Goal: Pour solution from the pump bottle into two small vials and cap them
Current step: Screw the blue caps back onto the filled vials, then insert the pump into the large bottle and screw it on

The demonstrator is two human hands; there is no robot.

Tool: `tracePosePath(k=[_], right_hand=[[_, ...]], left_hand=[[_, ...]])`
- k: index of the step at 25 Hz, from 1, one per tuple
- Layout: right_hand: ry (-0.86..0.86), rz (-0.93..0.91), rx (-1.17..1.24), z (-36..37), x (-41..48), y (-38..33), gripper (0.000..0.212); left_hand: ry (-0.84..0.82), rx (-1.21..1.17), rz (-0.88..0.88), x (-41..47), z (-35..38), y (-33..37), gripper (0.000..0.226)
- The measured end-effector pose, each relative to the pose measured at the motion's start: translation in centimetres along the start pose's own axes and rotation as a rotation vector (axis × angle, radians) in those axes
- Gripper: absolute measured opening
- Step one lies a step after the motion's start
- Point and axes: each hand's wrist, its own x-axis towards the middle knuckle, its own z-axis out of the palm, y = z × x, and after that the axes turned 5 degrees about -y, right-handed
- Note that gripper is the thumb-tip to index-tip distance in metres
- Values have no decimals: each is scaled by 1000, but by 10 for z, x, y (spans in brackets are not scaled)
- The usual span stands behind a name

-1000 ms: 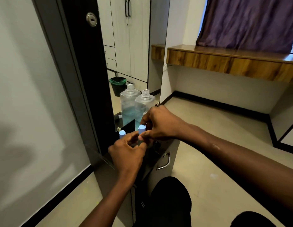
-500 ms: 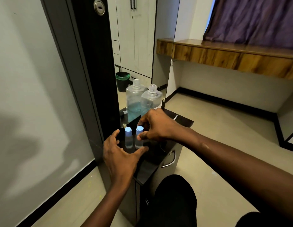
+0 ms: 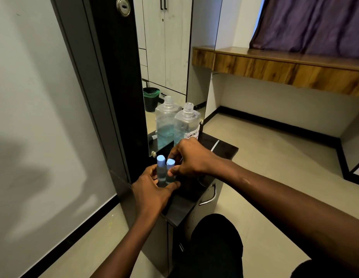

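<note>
The bases of both vials are hidden behind the left hand's thumb, so their footing on the black surface cannot be seen, and their fill level is too faint to read. The right hand covers the lower part of the pump bottle and cuts off its handwritten label, of which only "CONTACT L" shows. Both forearms run out of the frame at the bottom.

There are two vials, upright and touching side by side between the hands: the left vial and the right vial. There are two blue caps, one on each. There is one pump bottle, its threaded neck open, standing just behind the vials against the mirror, which doubles it.

The right hand's grip is clamped on the right vial, thumb in front and fingers behind. The left hand's fingers touch the left vial, but whether that grip is closed cannot be told.
</note>
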Motion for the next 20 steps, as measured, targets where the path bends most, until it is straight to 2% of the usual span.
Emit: tracePosePath(k=[8,13,20], right_hand=[[-15,4,-1,-1,-3,3,32],[-46,14,13,-19,-16,16,49],[88,107,-3,-56,-48,54,34]], left_hand=[[-20,17,9,3,-1,-2,70],[-12,36,28,0,-19,11,90],[47,-30,250,20,-47,88,79]])
